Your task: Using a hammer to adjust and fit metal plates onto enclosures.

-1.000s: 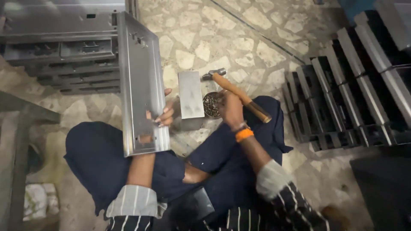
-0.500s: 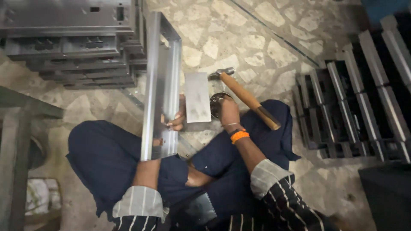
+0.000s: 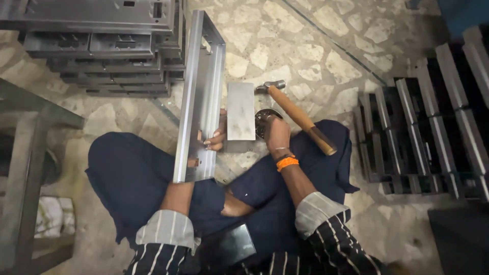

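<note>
Sitting cross-legged on a stone-paved floor (image 3: 305,46), the person worked over the lap; one view only, from the head camera.

Left hand (image 3: 216,137): fingers closed around the lower edge of a long metal channel (image 3: 201,97), which stood tilted on its side, running up and away from the knee toward the top of the frame. Bent sheet, grey, smooth, dull sheen, folded lips along both long edges, small cut-outs near the lower end.

Right hand (image 3: 275,133): curled down over a small round dark piece (image 3: 262,119) on the floor; whether it gripped it could not be told. Orange band at the wrist.

Flat steel block (image 3: 240,111): rectangular, brushed face, lying between the two hands, just beside the channel.

Hammer (image 3: 298,114): wooden handle, small metal head, lying loose beside the right hand, unheld.

Stacks of like metal parts (image 3: 102,46): upper left, flat-piled. Rows of dark parts (image 3: 423,132): right, standing on edge.

Handling note, a judgement: the channel would sit best with a firm grip low down and its edge steadied against the block, fingers kept clear of the sheet's sharp lips.
</note>
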